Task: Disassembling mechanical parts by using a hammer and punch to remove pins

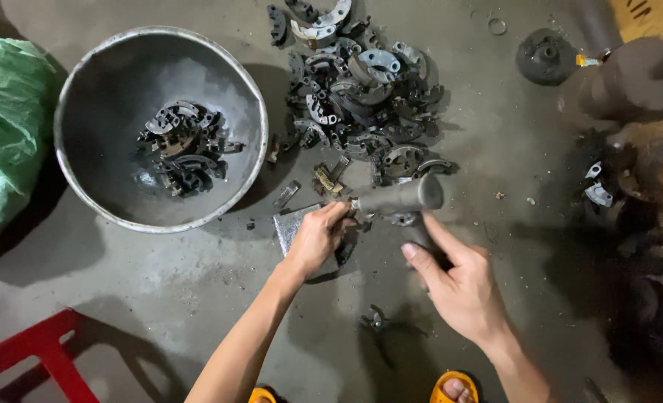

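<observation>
A crumpled green plastic bag (3,142) is bulging in at nine o'clock, just beside a round metal bowl (160,45). A yellow packaging corner (652,16) with dark markings is showing at one o'clock, cut off by the edge.

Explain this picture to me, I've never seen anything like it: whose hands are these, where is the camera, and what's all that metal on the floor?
The camera sits on a person's head and looks down at their own bare hands above a concrete floor. The left hand presses a small part against a flat metal block. The right hand grips a hammer, its head above that part. Beyond lies a pile of curved metal pieces. A round metal basin at the left holds more of them. A green bag and a red stool sit at the edges.
</observation>
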